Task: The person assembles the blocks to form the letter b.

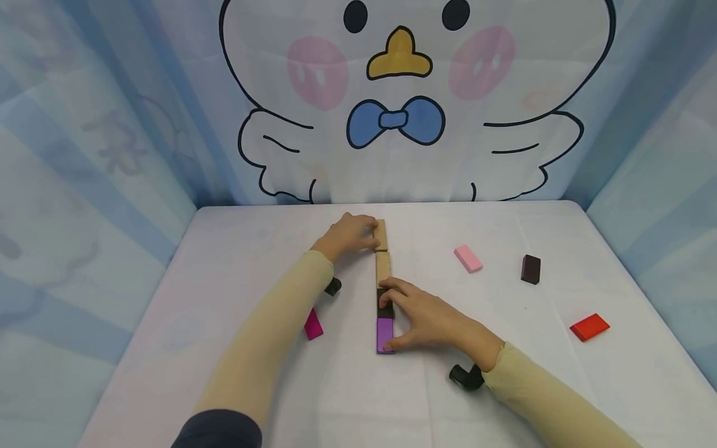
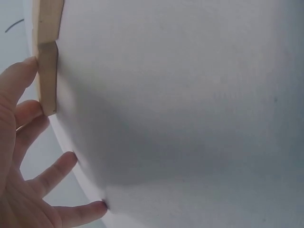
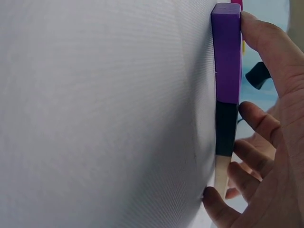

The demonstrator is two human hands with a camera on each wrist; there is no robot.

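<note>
White table [image 1: 224, 348] fills lower frame. Centre: blocks in a line, end to end. Left hand [image 1: 350, 235] w/ straight fingers touching far tan block [image 1: 381, 235]. Right hand [image 1: 428, 320] fingers on black block [image 1: 384, 304], thumb at purple block [image 1: 384, 335].

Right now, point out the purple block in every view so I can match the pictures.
Head: the purple block lies at the near end of the line of blocks at table centre, under the right hand.
Left wrist: not in view; only two tan blocks show.
Right wrist: it sits at the top right, the thumb against it.
Shared landmark: the dark block adjoining it in the line.
</note>
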